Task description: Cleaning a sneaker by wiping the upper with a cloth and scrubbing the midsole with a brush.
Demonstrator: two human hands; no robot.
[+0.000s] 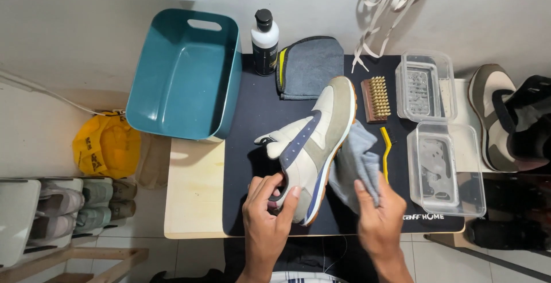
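Observation:
A cream, tan and navy sneaker (314, 139) without laces lies tilted on its side on a black mat (252, 122). My left hand (267, 214) grips its heel end, fingers wrapped around the collar. My right hand (376, 217) holds a grey cloth (356, 162) that rests against the sneaker's orange-edged sole.
A teal tub (183, 70) stands at the left; a white bottle with a black cap (264, 42) and a folded grey cloth (310, 65) lie at the back. A wooden brush (376, 99), a yellow-handled brush (386, 151) and two clear plastic boxes (445, 168) sit to the right, with the second sneaker (508, 116) beyond.

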